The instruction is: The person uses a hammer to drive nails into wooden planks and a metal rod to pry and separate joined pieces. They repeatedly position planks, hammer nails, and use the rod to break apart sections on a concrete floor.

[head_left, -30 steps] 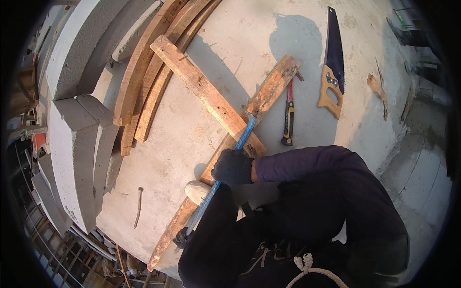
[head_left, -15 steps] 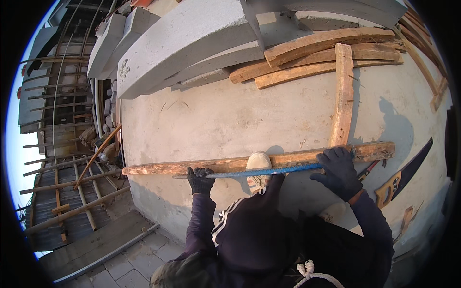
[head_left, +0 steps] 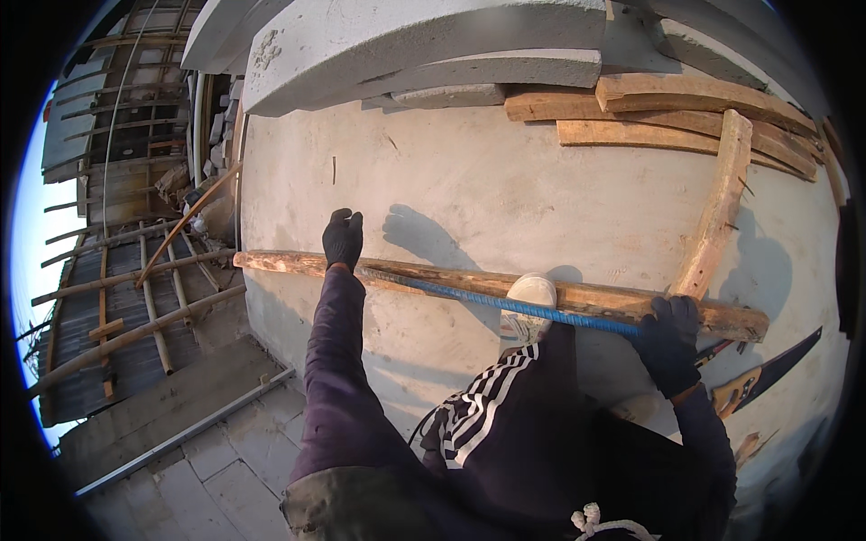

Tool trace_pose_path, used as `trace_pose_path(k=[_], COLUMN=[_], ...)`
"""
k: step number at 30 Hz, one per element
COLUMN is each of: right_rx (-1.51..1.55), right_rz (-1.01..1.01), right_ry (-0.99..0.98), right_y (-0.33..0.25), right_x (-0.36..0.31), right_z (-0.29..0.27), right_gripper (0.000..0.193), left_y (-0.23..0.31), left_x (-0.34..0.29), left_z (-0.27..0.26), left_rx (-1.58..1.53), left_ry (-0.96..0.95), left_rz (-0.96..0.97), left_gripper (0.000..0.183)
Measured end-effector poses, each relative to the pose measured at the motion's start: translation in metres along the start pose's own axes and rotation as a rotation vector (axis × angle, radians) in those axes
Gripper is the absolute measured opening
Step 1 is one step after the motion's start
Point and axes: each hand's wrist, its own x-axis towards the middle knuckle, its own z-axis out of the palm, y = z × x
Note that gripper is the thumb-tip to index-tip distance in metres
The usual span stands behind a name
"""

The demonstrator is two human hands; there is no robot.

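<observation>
A long wooden beam [head_left: 433, 274] lies across the concrete slab, with my shoe [head_left: 532, 293] on it. Along its near side runs a blue ribbed metal bar [head_left: 505, 300], its thin end resting on the beam. My right hand [head_left: 669, 341], in a dark glove, closes around the bar's right end, against the beam. Beyond the beam's left part my left hand [head_left: 343, 239], also gloved, hovers with loosely bent fingers, thumb apart, and nothing visible in it. A thin dark nail-like piece [head_left: 334, 169] lies on the slab past its fingertips.
A shorter timber [head_left: 717, 207] with nails sticking out meets the beam at right. A handsaw [head_left: 767, 374] lies near my right arm. Grey blocks [head_left: 424, 54] and stacked planks [head_left: 667, 117] line the far side. The slab's edge drops at left toward a bamboo-framed roof [head_left: 126, 316].
My left hand has let go of the bar's thin end and reached forward over the beam. My right hand keeps the bar, which now slants across the beam. The view has shifted left.
</observation>
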Motion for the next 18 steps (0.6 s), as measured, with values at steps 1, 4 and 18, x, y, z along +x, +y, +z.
trace_pose_path(k=[1,4,18], right_rx=[-0.005,0.024,-0.043], right_rz=[-0.027,-0.057,0.03], right_ry=[-0.021,-0.099,-0.229], right_y=[0.003,0.017,0.088], right_x=[0.007,0.025,0.101], right_z=[0.007,0.036,0.089], right_gripper=[0.031,0.028,0.016], left_y=[-0.013,-0.011,-0.005], left_x=[0.035,0.125,0.295], left_z=[0.011,0.044,0.148], left_rx=[0.092,0.315,0.574], left_ry=[0.057,0.107,0.016], left_rz=[0.014,-0.08,-0.252], left_gripper=[0.049,0.049,0.029])
